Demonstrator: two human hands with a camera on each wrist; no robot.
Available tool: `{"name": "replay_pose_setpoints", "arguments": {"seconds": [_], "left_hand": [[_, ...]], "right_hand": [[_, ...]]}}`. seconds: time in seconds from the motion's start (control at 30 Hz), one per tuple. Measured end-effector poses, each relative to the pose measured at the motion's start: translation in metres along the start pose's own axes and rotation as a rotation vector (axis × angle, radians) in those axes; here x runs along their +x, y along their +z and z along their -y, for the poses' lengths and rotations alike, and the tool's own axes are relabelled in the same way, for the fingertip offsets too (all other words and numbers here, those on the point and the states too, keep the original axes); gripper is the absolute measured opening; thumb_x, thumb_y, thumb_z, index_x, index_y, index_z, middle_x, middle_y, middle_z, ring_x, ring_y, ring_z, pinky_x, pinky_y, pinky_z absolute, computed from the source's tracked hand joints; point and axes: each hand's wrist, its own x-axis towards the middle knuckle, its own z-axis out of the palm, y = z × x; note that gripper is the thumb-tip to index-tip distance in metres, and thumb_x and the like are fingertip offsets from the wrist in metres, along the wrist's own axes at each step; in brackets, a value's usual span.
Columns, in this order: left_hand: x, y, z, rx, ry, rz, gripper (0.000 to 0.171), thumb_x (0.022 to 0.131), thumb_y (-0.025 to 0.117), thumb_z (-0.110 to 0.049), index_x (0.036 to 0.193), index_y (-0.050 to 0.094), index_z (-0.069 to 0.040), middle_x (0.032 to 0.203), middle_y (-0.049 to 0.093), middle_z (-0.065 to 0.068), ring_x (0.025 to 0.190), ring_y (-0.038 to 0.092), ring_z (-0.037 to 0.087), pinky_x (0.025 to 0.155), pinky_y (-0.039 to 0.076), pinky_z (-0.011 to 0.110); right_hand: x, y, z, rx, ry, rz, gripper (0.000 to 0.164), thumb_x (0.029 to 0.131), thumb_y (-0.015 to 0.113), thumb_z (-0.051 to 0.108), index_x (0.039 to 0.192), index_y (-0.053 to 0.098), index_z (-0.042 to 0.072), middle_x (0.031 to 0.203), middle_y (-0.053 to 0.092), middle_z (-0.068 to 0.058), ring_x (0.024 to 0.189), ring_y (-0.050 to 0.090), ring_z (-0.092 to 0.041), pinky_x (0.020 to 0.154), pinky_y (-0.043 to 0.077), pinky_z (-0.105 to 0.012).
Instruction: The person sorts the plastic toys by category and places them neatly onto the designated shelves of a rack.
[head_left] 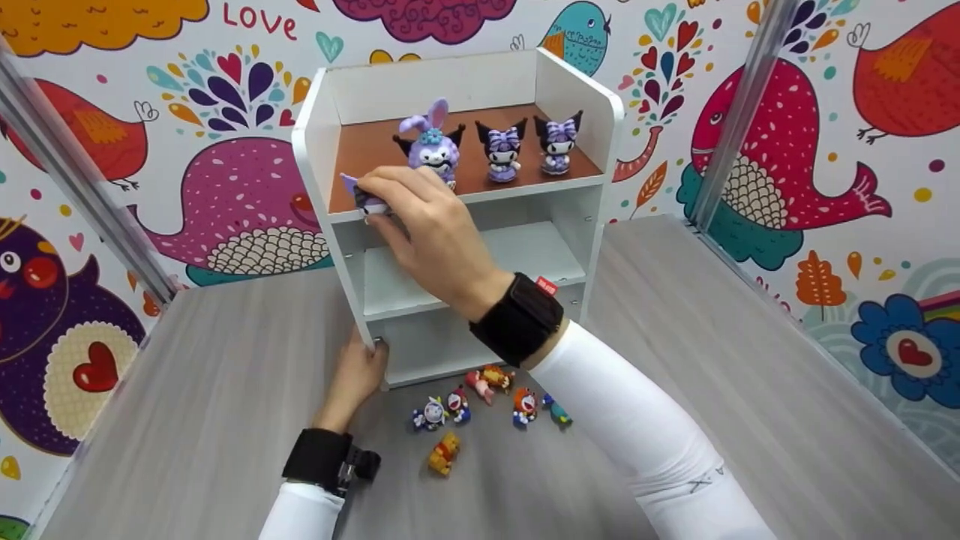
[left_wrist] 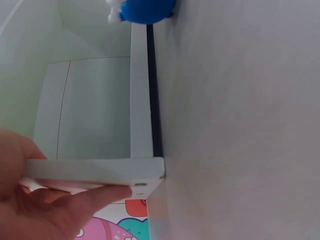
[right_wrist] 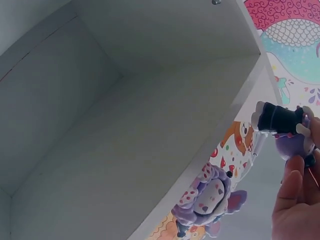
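A white shelf unit (head_left: 534, 186) with a brown top board stands upright. My right hand (head_left: 431, 229) is at the top board's front left corner, pinching a small purple-and-black figurine (head_left: 369, 201). In the right wrist view, that figurine's dark lower body (right_wrist: 280, 120) sticks out from between thumb and fingers. Beside this hand, on the top board, stands a purple rabbit-eared figurine (head_left: 433, 155); two black-eared figurines with purple bows (head_left: 502, 156) stand further right. Low down, my left hand (head_left: 358, 379) grips the unit's left side panel (left_wrist: 95, 171).
Several small figurines lie or stand before the unit, among them a yellow bear (head_left: 444, 454) and an orange-headed figure (head_left: 525, 407). A blue rounded thing (left_wrist: 147, 10) shows at the left wrist view's top. Patterned walls (head_left: 247, 195) enclose the grey wood-grain surface (head_left: 225, 397).
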Motion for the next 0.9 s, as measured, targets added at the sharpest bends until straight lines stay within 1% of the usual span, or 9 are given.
{"name": "replay_pose_setpoints", "arguments": {"seconds": [0.03,0.13,0.27,0.37,0.5,0.67,0.73,0.77,0.9], "left_hand": [[0.0,0.0,0.0,-0.005,-0.002,0.002,0.044,0.095,0.049,-0.001,0.135,0.041,0.015,0.075,0.066,0.023,0.055,0.054,0.017,0.047,0.042,0.029],[0.0,-0.001,0.002,-0.024,-0.005,0.007,0.047,0.095,0.049,-0.001,0.139,0.039,0.013,0.073,0.065,0.02,0.052,0.05,0.013,0.046,0.04,0.028],[0.0,0.0,0.003,-0.032,0.01,-0.001,0.047,0.095,0.049,0.0,0.14,0.04,0.011,0.074,0.066,0.021,0.053,0.05,0.014,0.047,0.041,0.029],[0.0,0.0,0.003,-0.021,0.035,-0.013,0.047,0.094,0.05,0.0,0.139,0.04,0.011,0.082,0.068,0.027,0.058,0.056,0.019,0.051,0.048,0.035],[0.0,0.0,0.004,-0.015,0.051,-0.026,0.048,0.094,0.05,0.0,0.139,0.04,0.012,0.094,0.068,0.035,0.068,0.062,0.028,0.061,0.053,0.046],[-0.001,0.001,0.002,-0.028,0.053,-0.023,0.047,0.094,0.051,-0.001,0.138,0.042,0.013,0.1,0.067,0.036,0.071,0.064,0.031,0.065,0.055,0.048],[-0.001,0.002,0.002,-0.027,0.06,-0.03,0.046,0.094,0.051,0.0,0.137,0.042,0.015,0.105,0.066,0.038,0.076,0.066,0.034,0.068,0.056,0.05],[-0.001,0.002,0.002,-0.033,0.057,-0.03,0.046,0.094,0.051,0.0,0.136,0.042,0.015,0.104,0.067,0.038,0.076,0.067,0.035,0.068,0.056,0.051],[-0.001,0.001,0.003,-0.041,0.051,-0.022,0.046,0.095,0.049,-0.001,0.139,0.04,0.012,0.11,0.065,0.039,0.087,0.069,0.043,0.075,0.056,0.055]], "right_hand": [[0.001,0.001,0.0,-0.005,0.01,0.012,0.028,0.099,0.061,0.013,0.123,0.066,0.0,0.123,0.068,-0.011,0.108,0.059,-0.024,0.097,0.048,-0.028],[0.004,0.004,0.001,-0.013,0.034,0.039,0.028,0.099,0.06,0.012,0.125,0.066,0.001,0.124,0.067,-0.011,0.11,0.059,-0.024,0.099,0.048,-0.027],[0.006,0.005,0.0,0.001,0.046,0.037,0.029,0.1,0.059,0.013,0.125,0.065,0.0,0.125,0.067,-0.012,0.113,0.06,-0.024,0.103,0.046,-0.025],[0.008,0.005,-0.001,0.005,0.047,0.018,0.028,0.1,0.059,0.013,0.124,0.066,0.0,0.125,0.067,-0.013,0.116,0.06,-0.025,0.106,0.045,-0.025],[0.009,0.008,-0.003,-0.008,0.047,0.023,0.028,0.1,0.058,0.013,0.124,0.065,0.0,0.125,0.067,-0.013,0.115,0.06,-0.025,0.105,0.045,-0.025],[0.01,0.014,-0.006,-0.031,0.058,0.037,0.028,0.1,0.058,0.012,0.124,0.065,0.0,0.125,0.067,-0.013,0.113,0.06,-0.025,0.103,0.046,-0.026],[0.01,0.016,-0.008,-0.034,0.06,0.044,0.027,0.1,0.058,0.011,0.124,0.065,-0.001,0.126,0.066,-0.013,0.113,0.059,-0.026,0.103,0.046,-0.026],[0.01,0.017,-0.009,-0.036,0.06,0.05,0.027,0.1,0.057,0.01,0.123,0.065,-0.001,0.125,0.066,-0.013,0.113,0.059,-0.026,0.102,0.046,-0.026],[0.009,0.02,-0.011,-0.033,0.058,0.063,0.026,0.101,0.056,0.008,0.123,0.064,-0.002,0.126,0.065,-0.014,0.112,0.058,-0.026,0.102,0.047,-0.025]]}}
